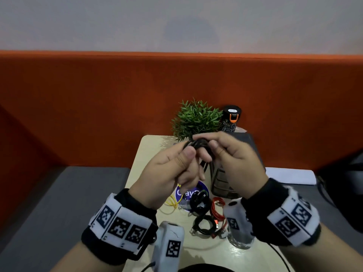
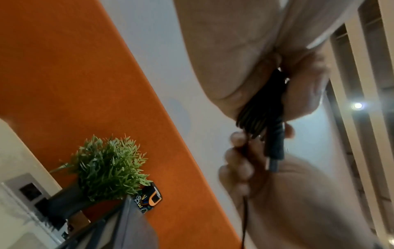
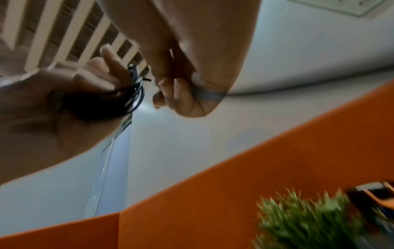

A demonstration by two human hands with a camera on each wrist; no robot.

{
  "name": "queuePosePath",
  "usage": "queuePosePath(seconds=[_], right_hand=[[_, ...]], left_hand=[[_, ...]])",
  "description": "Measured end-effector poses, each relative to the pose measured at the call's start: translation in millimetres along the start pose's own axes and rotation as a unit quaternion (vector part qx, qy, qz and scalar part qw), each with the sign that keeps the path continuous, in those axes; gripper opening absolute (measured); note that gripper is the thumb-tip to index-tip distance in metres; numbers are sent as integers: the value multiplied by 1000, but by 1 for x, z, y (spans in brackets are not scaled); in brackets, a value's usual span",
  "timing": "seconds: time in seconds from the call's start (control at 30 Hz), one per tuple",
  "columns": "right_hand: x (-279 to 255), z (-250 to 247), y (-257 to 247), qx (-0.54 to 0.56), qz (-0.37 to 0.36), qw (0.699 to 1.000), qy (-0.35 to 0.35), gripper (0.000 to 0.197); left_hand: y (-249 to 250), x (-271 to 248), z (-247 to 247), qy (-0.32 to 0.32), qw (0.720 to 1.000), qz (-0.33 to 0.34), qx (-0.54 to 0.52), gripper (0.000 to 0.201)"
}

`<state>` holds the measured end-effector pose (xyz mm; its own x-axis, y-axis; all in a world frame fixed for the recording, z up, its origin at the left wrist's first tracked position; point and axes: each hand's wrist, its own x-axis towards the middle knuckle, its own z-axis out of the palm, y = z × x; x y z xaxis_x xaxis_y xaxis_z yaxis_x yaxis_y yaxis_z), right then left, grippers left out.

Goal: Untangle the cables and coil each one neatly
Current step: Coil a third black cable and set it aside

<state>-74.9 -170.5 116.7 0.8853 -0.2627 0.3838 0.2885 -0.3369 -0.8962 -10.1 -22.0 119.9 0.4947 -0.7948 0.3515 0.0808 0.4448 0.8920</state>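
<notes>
Orange panels back the pale worktop (image 1: 149,146). Above it, the left hand (image 1: 167,171) has its grip pinched on a bundle of black cable (image 1: 198,144), and the right hand (image 1: 233,154) pinches the same bundle from the other side. Below the hands lie a yellow cable (image 1: 170,203), two black coils (image 1: 198,201) and a red cable (image 1: 217,210).

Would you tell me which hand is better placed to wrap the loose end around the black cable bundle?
The right hand: it pinches the loose strand, while the left hand grips the coiled black cable bundle and steadies it above the beige table.
</notes>
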Motion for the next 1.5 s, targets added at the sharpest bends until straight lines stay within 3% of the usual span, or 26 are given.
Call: queuePosePath(seconds=[0.1,0.2,0.3,0.43,0.6,0.7,0.83,0.97,1.1,1.27,1.37,1.5], right_hand=[[-11,16,14,51,127,990,-28,38],[-26,24,12,-94,101,981,-137,30],[-32,24,3,-160,51,968,-185,18],[-30,5,-14,-209,-10,972,-107,15],[-15,-25,-29,-233,-85,968,-35,17],[-11,-28,-31,-193,-94,977,-15,1],[-7,-23,-26,-144,-102,984,26,11],[-5,-15,-15,-135,-91,986,29,18],[-9,-5,-1,-180,-79,980,-28,32],[-10,0,7,-291,-75,954,-15,32],[-14,4,3,-232,-6,973,-10,19],[-21,3,-11,-23,123,987,-102,33]], left_hand=[[4,3,2,27,997,47,-48,34],[7,7,-4,89,994,52,-37,35],[1,9,-12,137,982,69,108,31],[-3,4,-21,103,959,1,265,31],[-4,-6,-14,17,952,-74,297,34],[-2,-7,-10,-30,957,-114,264,30],[1,-7,-7,-86,971,-150,168,24],[0,-5,-5,-61,990,-122,48,24],[-2,-5,-5,-25,993,-88,-73,25],[-6,-6,-5,-15,989,-86,-124,23],[-10,-5,-5,4,987,-95,-133,25],[-12,-3,-7,19,987,-93,-133,30]])
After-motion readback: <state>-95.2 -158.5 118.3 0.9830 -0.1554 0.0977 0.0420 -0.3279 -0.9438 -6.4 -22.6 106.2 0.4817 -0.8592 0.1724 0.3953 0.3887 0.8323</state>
